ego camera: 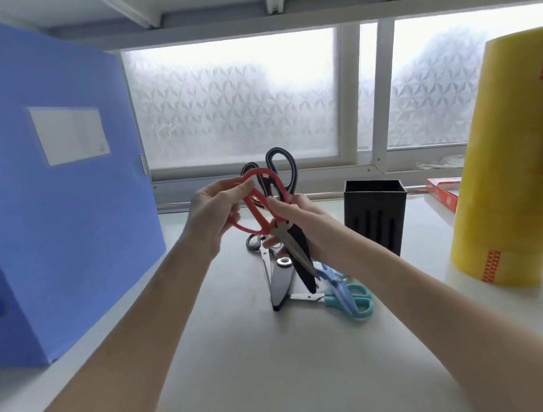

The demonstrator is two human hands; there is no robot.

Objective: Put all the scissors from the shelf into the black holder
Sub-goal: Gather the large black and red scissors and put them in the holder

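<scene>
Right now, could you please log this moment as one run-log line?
left hand: grips red scissors | right hand: holds black scissors | black holder: nothing visible inside | shelf: scissors remain

Two bare forearms enter from the lower edge of the view, one at each side. No sleeves, cuffs or gloves are visible on either arm up to the frame edge. No watch, bracelet or strap is visible at either wrist.

Left hand: bare, no rings visible on the fingers that show. Fingers slender; nails are too small to judge.

Right hand: bare, no rings visible. Fingers slender; nails appear short and unpainted. Part of the hand is hidden.
</scene>
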